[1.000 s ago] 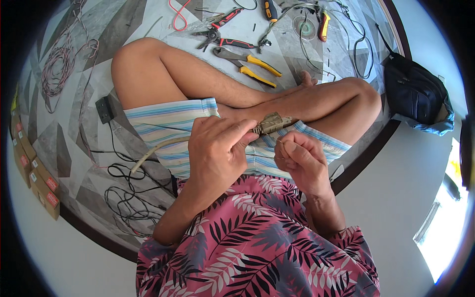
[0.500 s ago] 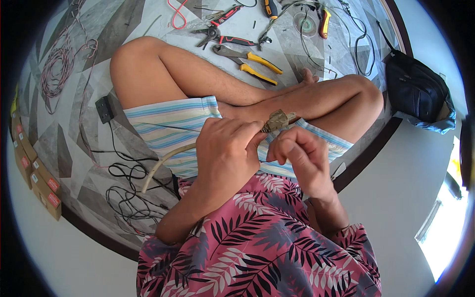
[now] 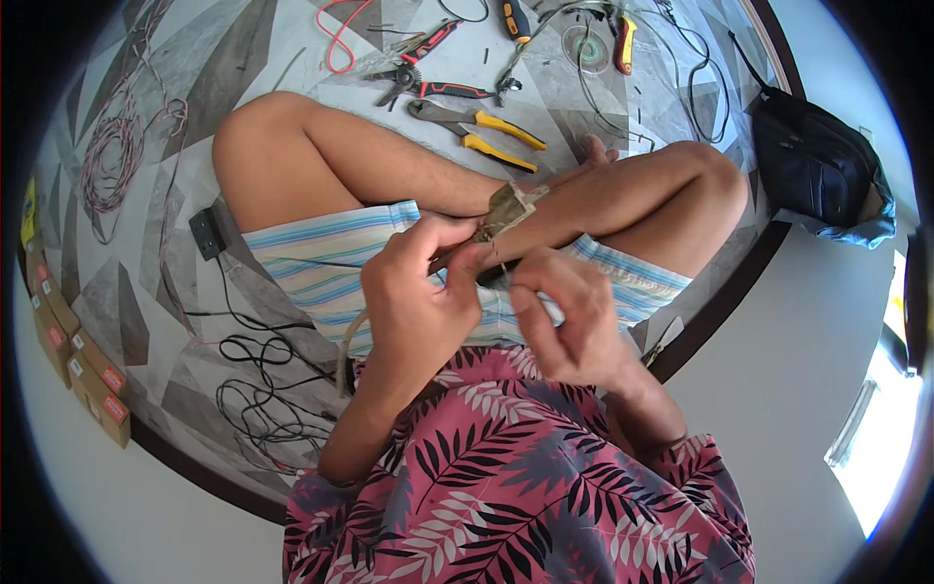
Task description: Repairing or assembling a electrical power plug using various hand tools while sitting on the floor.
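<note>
Above my lap, my left hand (image 3: pixel 420 284) is closed on a beige cable connector (image 3: pixel 508 208), gripping it near its base between thumb and fingers. Its blocky end tilts up and away from me, over my crossed legs. The beige cable (image 3: pixel 347 343) passes behind my left hand, and part of it is hidden there. A thin wire strand (image 3: pixel 498 256) runs down from the connector toward my right hand (image 3: pixel 569 313). The fingers of that hand are pinched together on the strand, just right of and below the connector.
Beyond my legs lie yellow-handled pliers (image 3: pixel 510 128), red-and-black wire strippers (image 3: pixel 455 91), a screwdriver (image 3: pixel 515 21), a red-and-yellow tool (image 3: pixel 625 51) and a disc (image 3: pixel 587 51). Tangled black cords (image 3: pixel 258 414), a black socket block (image 3: pixel 206 234) and cardboard boxes (image 3: pixel 95 378) are left; a black bag (image 3: pixel 812 161) is right.
My left hand has turned the connector to point more upward and shifted slightly left. My right hand has moved left and down a little, and the strand between them now shows.
</note>
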Tool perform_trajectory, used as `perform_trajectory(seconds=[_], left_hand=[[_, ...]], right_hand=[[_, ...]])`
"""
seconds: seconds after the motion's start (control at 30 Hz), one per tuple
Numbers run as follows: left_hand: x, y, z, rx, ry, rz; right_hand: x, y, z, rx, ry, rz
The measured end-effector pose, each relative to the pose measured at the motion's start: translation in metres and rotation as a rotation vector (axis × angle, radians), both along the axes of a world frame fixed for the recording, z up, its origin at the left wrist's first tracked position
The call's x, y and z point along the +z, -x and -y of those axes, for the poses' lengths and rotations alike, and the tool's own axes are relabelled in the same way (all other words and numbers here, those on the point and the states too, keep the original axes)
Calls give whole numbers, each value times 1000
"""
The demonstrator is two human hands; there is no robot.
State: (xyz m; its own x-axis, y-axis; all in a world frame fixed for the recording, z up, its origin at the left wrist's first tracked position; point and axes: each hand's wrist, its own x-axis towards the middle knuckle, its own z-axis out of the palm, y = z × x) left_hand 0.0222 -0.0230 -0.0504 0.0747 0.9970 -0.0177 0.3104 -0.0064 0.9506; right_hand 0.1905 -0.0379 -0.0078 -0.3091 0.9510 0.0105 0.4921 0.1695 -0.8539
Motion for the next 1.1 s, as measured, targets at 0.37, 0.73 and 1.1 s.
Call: perform_trajectory(seconds=[0.37,0.73,1.1], left_hand=[[0,7,-7,4,252,385],[6,21,-18,128,584,891],[19,14,-16,102,549,786]], right_hand=[[26,-1,1,-281,528,-588],[-7,-41,-29,-521,196,-284],[0,13,-32,-200,-466,137]])
